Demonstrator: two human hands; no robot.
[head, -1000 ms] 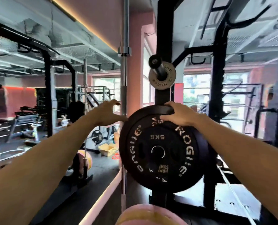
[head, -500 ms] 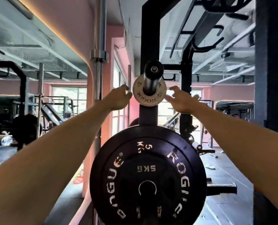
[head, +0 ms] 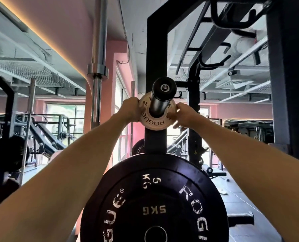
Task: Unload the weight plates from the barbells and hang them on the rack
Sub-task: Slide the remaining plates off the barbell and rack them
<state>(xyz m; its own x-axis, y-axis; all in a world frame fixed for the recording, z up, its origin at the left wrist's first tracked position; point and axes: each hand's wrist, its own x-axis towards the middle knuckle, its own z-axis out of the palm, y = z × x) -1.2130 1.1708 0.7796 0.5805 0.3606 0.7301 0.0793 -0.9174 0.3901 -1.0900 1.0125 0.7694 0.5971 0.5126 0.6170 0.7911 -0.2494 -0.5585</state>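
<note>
My left hand (head: 130, 109) grips the left edge of the small plate (head: 154, 120), and my right hand (head: 184, 115) pinches its right edge. The pale plate reads ROGUE and 0.5, and it sits on a steel peg (head: 160, 96) that sticks out toward me from the black upright (head: 156, 49). Below it, close to me, hangs a black 5 kg plate (head: 154, 203). A barbell (head: 98, 67) stands upright to the left, beside the pink wall (head: 118, 70).
</note>
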